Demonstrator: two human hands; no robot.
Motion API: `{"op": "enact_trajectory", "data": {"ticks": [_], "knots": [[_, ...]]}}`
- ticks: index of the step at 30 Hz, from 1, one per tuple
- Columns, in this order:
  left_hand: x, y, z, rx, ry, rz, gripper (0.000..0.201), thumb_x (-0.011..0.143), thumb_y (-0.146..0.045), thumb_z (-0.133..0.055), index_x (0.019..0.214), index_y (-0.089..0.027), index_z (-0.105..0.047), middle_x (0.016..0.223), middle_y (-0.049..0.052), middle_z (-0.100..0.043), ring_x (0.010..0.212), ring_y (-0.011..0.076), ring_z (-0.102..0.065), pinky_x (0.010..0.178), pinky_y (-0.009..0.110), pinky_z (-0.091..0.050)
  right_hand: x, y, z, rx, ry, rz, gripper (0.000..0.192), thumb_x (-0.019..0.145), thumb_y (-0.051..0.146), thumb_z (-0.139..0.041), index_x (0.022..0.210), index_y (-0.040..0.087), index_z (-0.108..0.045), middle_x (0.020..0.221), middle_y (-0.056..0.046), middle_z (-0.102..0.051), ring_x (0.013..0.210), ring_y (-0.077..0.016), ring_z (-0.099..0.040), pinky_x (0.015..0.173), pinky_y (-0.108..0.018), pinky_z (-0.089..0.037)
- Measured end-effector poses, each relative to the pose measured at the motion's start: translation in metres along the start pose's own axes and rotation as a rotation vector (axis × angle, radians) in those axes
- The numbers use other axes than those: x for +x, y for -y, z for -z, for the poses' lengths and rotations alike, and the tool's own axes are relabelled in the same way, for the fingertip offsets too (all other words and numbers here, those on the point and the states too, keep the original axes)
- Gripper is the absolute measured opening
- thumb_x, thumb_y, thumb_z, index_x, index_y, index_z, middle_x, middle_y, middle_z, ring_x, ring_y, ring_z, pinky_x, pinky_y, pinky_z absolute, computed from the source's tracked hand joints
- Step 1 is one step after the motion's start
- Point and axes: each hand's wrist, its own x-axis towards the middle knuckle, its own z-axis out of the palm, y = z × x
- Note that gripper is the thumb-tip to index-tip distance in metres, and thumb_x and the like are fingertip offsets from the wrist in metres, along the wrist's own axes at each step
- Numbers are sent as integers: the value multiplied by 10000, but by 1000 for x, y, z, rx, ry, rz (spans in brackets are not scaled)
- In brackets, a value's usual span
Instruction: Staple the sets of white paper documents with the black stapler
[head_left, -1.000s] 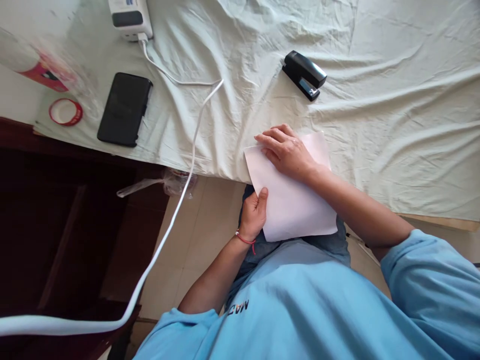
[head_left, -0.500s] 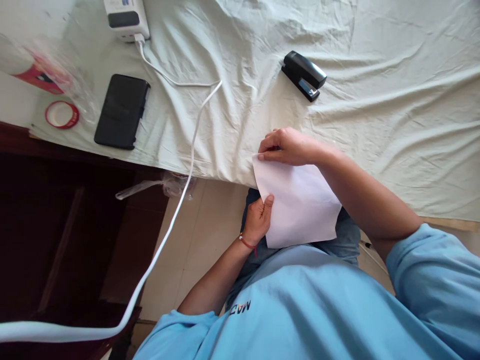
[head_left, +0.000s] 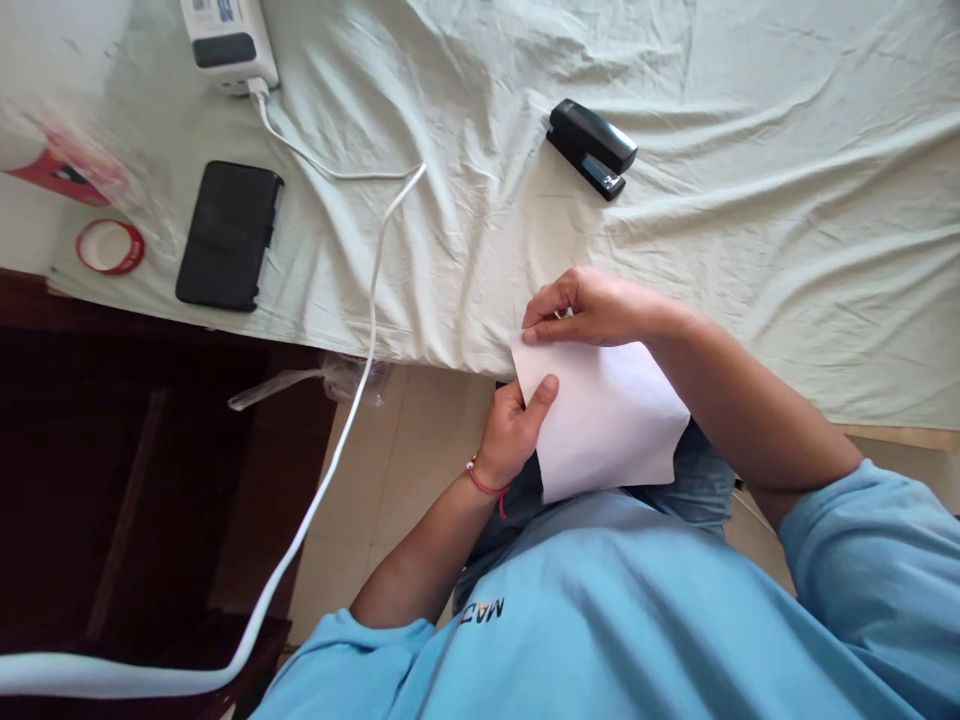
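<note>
A white sheet of paper (head_left: pixel 607 420) lies over my lap, its far edge at the table's front edge. My left hand (head_left: pixel 517 425) grips the paper's left side, thumb on top and the other fingers hidden beneath. At the far left corner, my right hand (head_left: pixel 581 308) pinches the paper between thumb and curled fingers. Beyond the right hand, on the cloth, rests a black stapler (head_left: pixel 592 148), apart from both hands. Whether the paper is one sheet or several, I cannot tell.
A pale green cloth (head_left: pixel 780 220) covers the table. To the left lie a black phone-shaped case (head_left: pixel 229 235), a red wristband (head_left: pixel 111 247) and a white charging device (head_left: pixel 229 45). Its white cable (head_left: pixel 330 480) crosses the table edge toward me. A clear plastic bag (head_left: pixel 349 378) hangs below the edge.
The left thumb has moved slightly up and inward on the paper. The right hand keeps its pinch at the corner, now a little lower. The view has shifted slightly.
</note>
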Motion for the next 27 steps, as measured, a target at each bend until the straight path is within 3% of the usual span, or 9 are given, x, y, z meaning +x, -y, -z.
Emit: {"op": "enact_trajectory", "data": {"ticks": [2, 4, 7, 9, 14, 19, 24, 27], "knots": [[6, -2, -4, -4, -9, 49, 703, 894, -849, -740, 806, -156, -811, 728, 38, -772, 650, 134, -632, 620, 253, -488, -9, -3, 0, -52, -125, -3, 193, 994, 351, -715, 948, 199, -825, 883, -22, -785, 815, -164, -647, 775, -311, -478], [9, -2, -6, -1, -8, 72, 731, 862, -882, -739, 728, -164, -780, 682, 29, -744, 621, 131, -617, 598, 254, -485, -25, -8, 2, -122, -369, -39, 140, 973, 333, -735, 963, 219, -817, 975, -52, -807, 917, -203, -687, 871, -351, -532], [8, -1, -6, -10, 13, 72, 729, 871, -880, -732, 734, -166, -791, 701, 34, -759, 649, 141, -649, 634, 258, -519, -65, -19, 2, -135, -744, -175, 170, 976, 398, -763, 1048, 251, -810, 1100, -79, -811, 1039, -245, -718, 968, -409, -583], [4, 1, -6, -30, 22, 69, 705, 904, -853, -725, 798, -163, -826, 753, 45, -791, 703, 159, -690, 674, 266, -545, -97, -26, -2, -23, -884, -300, 250, 1002, 482, -752, 1123, 268, -798, 1113, -72, -813, 1038, -243, -748, 975, -408, -604], [2, 0, -9, -53, 47, 61, 675, 936, -833, -706, 936, -178, -867, 863, 63, -838, 792, 191, -735, 718, 287, -575, -164, -34, -31, 276, -1015, -473, 529, 912, 677, -834, 1284, 312, -745, 1194, -74, -824, 1167, -279, -778, 978, -423, -651], [13, -13, -18, -31, 87, 20, 677, 918, -849, -712, 957, -191, -865, 874, 58, -828, 787, 184, -699, 731, 295, -580, -187, -30, -53, 549, -892, -526, 474, 909, 711, -812, 1188, 329, -811, 1009, -79, -827, 955, -297, -798, 787, -423, -669], [40, -44, -27, 117, 60, -65, 683, 951, -848, -663, 860, -182, -784, 786, 42, -770, 746, 183, -676, 708, 300, -561, -179, -33, -33, 652, -1003, -531, 326, 837, 569, -915, 1024, 312, -842, 978, -53, -851, 865, -274, -796, 750, -403, -668], [64, -67, -30, 383, 68, -200, 602, 1023, -692, -673, 681, -201, -614, 595, -11, -595, 587, 123, -534, 593, 274, -443, -171, -46, -3, 561, -1059, -541, 258, 810, 466, -941, 982, 289, -864, 948, -28, -848, 752, -210, -738, 651, -328, -618]]}}
